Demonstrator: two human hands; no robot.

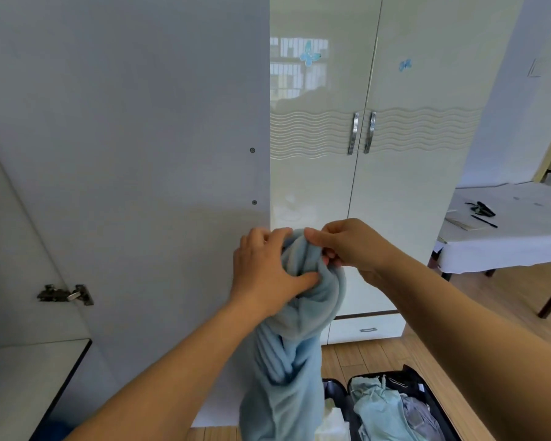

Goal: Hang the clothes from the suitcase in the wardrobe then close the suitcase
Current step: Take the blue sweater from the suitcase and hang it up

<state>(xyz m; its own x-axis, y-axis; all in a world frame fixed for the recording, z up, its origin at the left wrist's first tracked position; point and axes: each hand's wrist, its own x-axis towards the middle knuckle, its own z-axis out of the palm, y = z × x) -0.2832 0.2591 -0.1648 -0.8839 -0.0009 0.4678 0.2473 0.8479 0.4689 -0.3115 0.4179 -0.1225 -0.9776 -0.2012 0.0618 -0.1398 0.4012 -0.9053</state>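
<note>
A light blue fleece garment hangs bunched in front of me, held up at its top by both hands. My left hand grips the bunched cloth from the left, thumb pressed into it. My right hand pinches the top fold from the right. Below, on the wooden floor, the black suitcase lies open with pale green and grey clothes inside. The wardrobe's open door fills the left, seen from its inner side. No hanger is visible.
Two closed glossy cream wardrobe doors with chrome handles stand behind my hands, a drawer beneath. A table with a white cloth and a pen stands at right. A hinge and shelf sit at the lower left.
</note>
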